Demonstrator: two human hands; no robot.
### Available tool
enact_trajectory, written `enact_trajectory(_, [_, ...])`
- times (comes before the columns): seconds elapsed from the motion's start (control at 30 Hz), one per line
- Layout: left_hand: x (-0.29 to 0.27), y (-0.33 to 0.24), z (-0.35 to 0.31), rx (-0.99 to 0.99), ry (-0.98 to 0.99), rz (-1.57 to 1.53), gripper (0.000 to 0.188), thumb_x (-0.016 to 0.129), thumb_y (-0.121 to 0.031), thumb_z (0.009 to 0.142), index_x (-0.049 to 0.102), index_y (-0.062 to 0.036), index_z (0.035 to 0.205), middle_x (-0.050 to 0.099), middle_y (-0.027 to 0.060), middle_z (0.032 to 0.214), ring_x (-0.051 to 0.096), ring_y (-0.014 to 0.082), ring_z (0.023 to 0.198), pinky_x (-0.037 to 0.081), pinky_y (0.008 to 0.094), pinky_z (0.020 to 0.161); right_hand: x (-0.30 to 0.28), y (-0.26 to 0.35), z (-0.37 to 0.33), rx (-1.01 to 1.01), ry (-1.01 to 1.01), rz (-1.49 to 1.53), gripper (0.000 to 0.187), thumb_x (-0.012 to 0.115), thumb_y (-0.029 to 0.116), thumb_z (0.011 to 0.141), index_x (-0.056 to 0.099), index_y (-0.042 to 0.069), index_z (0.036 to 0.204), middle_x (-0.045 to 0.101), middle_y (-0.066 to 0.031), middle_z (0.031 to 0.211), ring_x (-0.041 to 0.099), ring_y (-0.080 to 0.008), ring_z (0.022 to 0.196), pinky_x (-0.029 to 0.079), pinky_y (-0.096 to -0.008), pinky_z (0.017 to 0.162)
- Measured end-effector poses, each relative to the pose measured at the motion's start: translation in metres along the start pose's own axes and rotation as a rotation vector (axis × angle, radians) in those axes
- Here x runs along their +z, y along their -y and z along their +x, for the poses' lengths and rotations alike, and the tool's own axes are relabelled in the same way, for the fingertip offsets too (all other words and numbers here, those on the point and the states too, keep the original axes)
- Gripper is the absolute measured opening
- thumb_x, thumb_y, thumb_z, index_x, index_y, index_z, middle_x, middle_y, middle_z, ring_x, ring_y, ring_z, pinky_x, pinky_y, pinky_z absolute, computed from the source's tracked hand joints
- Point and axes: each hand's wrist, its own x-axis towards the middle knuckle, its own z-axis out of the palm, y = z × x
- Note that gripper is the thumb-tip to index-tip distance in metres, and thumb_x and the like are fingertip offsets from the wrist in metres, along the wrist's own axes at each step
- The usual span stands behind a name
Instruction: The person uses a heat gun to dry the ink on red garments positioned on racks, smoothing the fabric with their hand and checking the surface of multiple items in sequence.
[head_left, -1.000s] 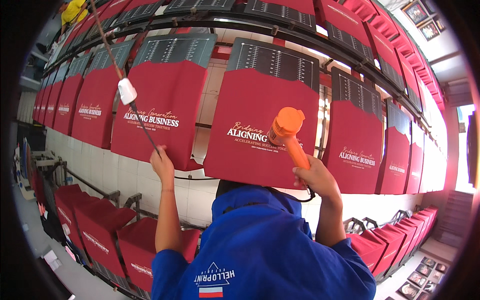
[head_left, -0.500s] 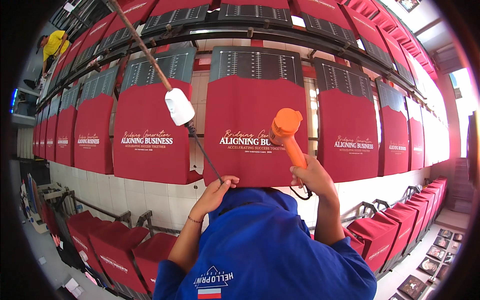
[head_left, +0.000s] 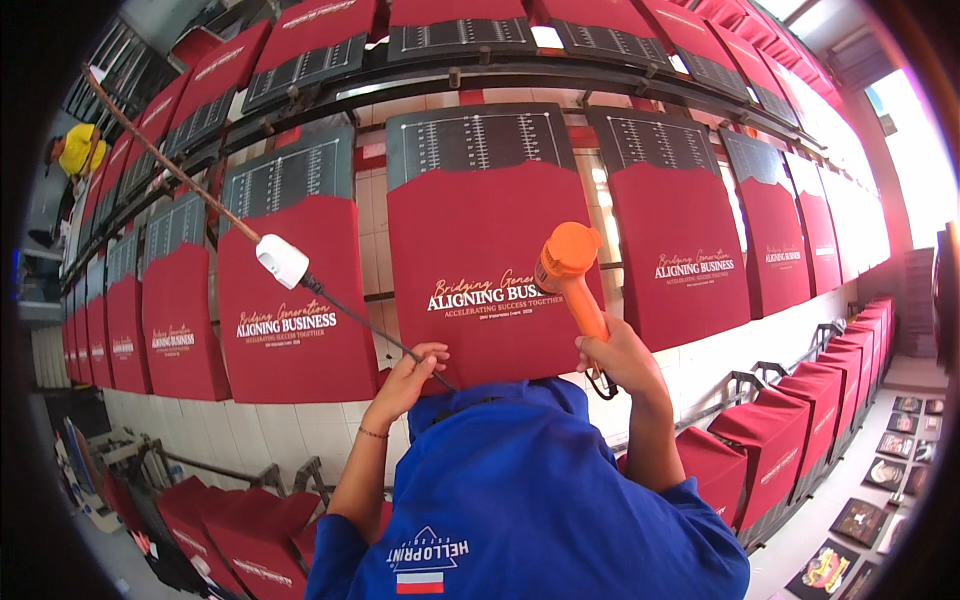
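My right hand [head_left: 618,356] grips the handle of an orange heat gun [head_left: 566,258]. Its head is held close to the lower part of a dark red printed sheet [head_left: 480,210] with a grey top panel, right in front of me. My left hand [head_left: 408,372] is closed on a thin black cord [head_left: 352,314] beside the lower edge of that sheet. From there the cord climbs left to a white plug connector [head_left: 282,261], where it joins a brown cable [head_left: 165,165]. My blue shirt [head_left: 530,500] fills the lower middle of the view.
Rows of identical red sheets [head_left: 285,290] hang on metal rails [head_left: 520,75] to both sides and above. More red sheets sit on racks [head_left: 800,420] lower right and lower left. Small dark prints [head_left: 865,520] lie at bottom right. A person in yellow [head_left: 78,150] is far left.
My left hand came in from the left toward the middle, still on the cord, and the white plug swung right and lower. The heat gun stays at the same sheet.
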Motion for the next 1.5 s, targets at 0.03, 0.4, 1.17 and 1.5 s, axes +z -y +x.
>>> enact_trajectory(0.03, [-0.009, -0.001, 0.0, -0.009, 0.035, 0.077, 0.032, 0.052, -0.02, 0.105, 0.057, -0.0051, 0.132, 0.063, 0.006, 0.122, 0.058, 0.0154, 0.109, 0.047, 0.032, 0.097, -0.001, 0.002, 0.0, 0.011, 0.007, -0.011, 0.023, 0.062, 0.016, 0.09, 0.056, -0.002, 0.103, 0.061, -0.004, 0.074, 0.064, -0.0119, 0.063, 0.048, -0.0254, 0.055])
enact_trajectory(0.4, [-0.027, -0.003, 0.094, 0.625, -0.383, 1.1, 0.044, 0.058, -0.012, 0.095, 0.053, 0.0, 0.137, 0.047, 0.0214, 0.145, 0.042, 0.0402, 0.136, 0.036, 0.0485, 0.113, 0.003, 0.005, -0.011, 0.063, -0.068, 0.145, 0.023, 0.062, 0.014, 0.091, 0.055, -0.002, 0.106, 0.061, -0.0042, 0.075, 0.063, -0.0114, 0.063, 0.048, -0.0254, 0.054])
enact_trajectory(1.17, [-0.016, -0.007, 0.169, 0.54, -0.309, 1.429, 0.068, 0.044, -0.038, 0.103, 0.029, 0.0065, 0.152, 0.026, 0.0231, 0.161, 0.02, 0.0368, 0.151, 0.014, 0.0496, 0.124, 0.028, -0.004, -0.002, 0.016, -0.312, 0.21, 0.019, 0.061, 0.013, 0.092, 0.057, -0.002, 0.102, 0.059, -0.0035, 0.074, 0.062, -0.0115, 0.061, 0.048, -0.0242, 0.051])
enact_trajectory(1.5, [-0.002, -0.005, 0.178, 0.501, -0.334, 1.423, 0.067, 0.044, -0.037, 0.103, 0.03, 0.0069, 0.151, 0.027, 0.0233, 0.16, 0.021, 0.0366, 0.151, 0.015, 0.0491, 0.124, 0.016, -0.012, -0.002, 0.008, -0.315, 0.292, 0.016, 0.06, 0.012, 0.091, 0.056, -0.001, 0.099, 0.059, -0.0032, 0.072, 0.062, -0.0116, 0.059, 0.048, -0.0244, 0.051])
